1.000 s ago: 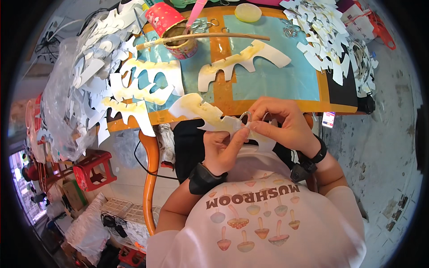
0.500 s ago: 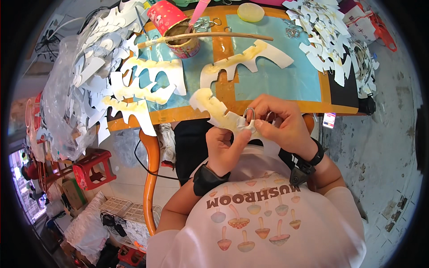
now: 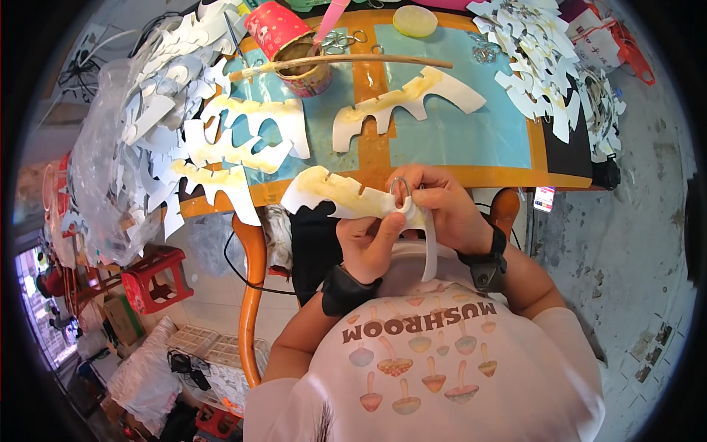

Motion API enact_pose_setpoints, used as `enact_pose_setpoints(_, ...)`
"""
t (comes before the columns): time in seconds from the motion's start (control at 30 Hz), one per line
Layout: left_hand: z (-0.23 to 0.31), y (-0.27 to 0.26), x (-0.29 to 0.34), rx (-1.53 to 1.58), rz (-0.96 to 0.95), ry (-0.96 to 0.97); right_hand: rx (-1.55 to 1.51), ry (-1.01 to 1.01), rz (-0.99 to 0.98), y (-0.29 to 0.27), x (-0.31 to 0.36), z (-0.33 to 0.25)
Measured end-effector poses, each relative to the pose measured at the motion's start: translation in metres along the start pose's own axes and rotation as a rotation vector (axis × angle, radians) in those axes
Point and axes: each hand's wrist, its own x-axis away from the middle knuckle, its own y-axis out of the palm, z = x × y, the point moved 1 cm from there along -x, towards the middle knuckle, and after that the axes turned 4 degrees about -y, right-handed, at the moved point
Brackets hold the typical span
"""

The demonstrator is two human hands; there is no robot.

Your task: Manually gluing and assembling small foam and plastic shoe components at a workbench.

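Observation:
A white, scalloped flat piece (image 3: 324,193) with yellowish smears is held above my lap, just off the table's near edge. My left hand (image 3: 364,247) pinches it from below, the thumb pressed on top. A silver metal ring (image 3: 398,187) stands up from the piece's edge, with part of the white material folded around its base. My right hand (image 3: 455,214) grips the ring and the fold between thumb and fingers; its fingertips are partly hidden. Similar smeared pieces lie on the table: one at the centre right (image 3: 409,102), and several on the left, including this upper one (image 3: 266,114).
A tipped red patterned can (image 3: 276,31) rests at a smaller pot (image 3: 308,79), a long stick (image 3: 375,57) lying across it. Loose metal rings (image 3: 340,40) sit behind. Piles of white pieces flank the table, left (image 3: 166,81) and right (image 3: 530,51). A red stool (image 3: 156,280) stands at left.
The held piece has turned, its smeared end swinging left and down, and its other end now hangs below my hands. My right hand has shifted left and stays at the ring.

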Motion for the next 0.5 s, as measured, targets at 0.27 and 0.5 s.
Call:
enact_pose_setpoints(0.27,-0.016,-0.016,0.002,-0.162,0.145,-0.089,0.564,-0.027,0.025,0.005,0.000,-0.027)
enact_pose_setpoints(0.5,-0.019,-0.018,-0.010,0.181,0.220,-0.007,0.621,0.000,0.055,-0.018,-0.001,-0.053)
